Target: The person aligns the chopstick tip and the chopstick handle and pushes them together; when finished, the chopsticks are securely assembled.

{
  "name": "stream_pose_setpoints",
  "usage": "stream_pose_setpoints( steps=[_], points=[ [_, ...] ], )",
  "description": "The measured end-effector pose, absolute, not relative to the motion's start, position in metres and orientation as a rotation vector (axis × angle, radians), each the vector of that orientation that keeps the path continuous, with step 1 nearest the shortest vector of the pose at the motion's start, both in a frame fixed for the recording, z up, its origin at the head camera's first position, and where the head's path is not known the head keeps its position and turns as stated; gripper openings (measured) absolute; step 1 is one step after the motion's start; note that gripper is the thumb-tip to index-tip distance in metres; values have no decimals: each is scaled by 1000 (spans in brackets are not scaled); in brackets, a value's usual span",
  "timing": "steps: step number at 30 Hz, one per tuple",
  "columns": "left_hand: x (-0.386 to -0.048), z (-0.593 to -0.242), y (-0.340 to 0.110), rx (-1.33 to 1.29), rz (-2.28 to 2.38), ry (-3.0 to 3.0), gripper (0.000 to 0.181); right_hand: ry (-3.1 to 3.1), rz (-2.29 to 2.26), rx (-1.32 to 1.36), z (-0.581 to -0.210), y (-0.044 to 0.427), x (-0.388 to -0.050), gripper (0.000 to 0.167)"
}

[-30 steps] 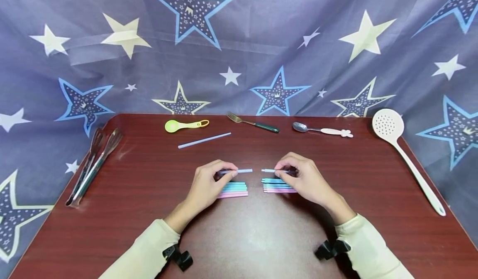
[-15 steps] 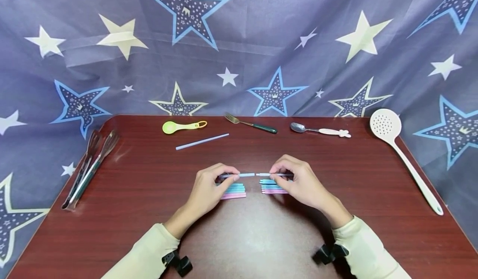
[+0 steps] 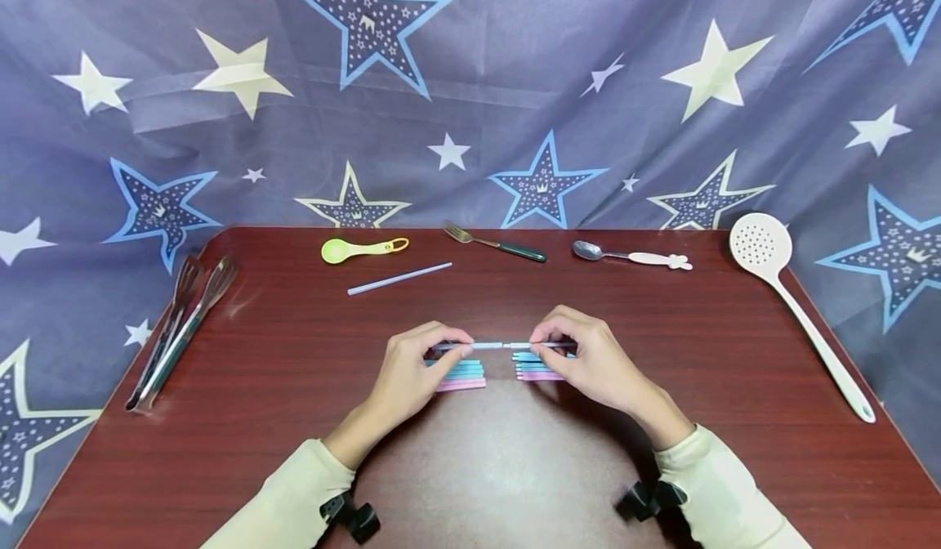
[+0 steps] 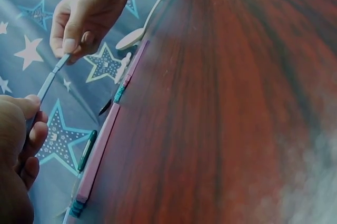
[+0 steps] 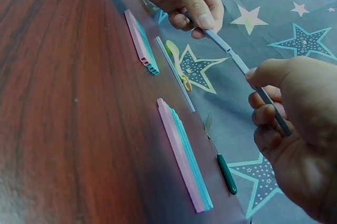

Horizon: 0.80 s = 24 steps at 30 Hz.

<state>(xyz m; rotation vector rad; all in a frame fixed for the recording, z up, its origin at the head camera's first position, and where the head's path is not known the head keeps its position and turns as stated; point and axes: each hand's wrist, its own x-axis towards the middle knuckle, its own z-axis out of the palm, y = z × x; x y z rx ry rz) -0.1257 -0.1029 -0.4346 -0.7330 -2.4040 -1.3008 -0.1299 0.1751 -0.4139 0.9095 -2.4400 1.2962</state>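
Observation:
My left hand (image 3: 403,376) pinches a thin light blue stick piece (image 3: 488,345) between thumb and fingers. Opposite it, my right hand (image 3: 594,357) pinches a second pale blue stick piece (image 3: 519,345). The two pieces are in line above the table, and the narrow tip of the right one meets the end of the left one (image 5: 218,40); how far it goes in, I cannot tell. Below each hand lies a row of several pink and turquoise stick pieces, a left row (image 3: 463,376) and a right row (image 3: 538,368), both partly hidden by the hands.
A long light blue stick (image 3: 399,278) lies behind the left hand. Along the back edge are a green measuring spoon (image 3: 360,249), a fork (image 3: 500,245) and a spoon (image 3: 632,256). Tongs (image 3: 180,336) lie far left, a white skimmer (image 3: 801,320) far right.
The gap between the two held stick pieces has closed: the left hand has come slightly right and the right hand slightly left. The head view has shifted a little.

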Motion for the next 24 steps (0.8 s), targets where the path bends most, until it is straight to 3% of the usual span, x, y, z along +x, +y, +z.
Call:
stream_pose_setpoints(
  steps=[24],
  points=[
    [-124,-435,-99,-734,-1259,-2402,5,-2444,1220,957,-418,168,-126,14]
  ],
)
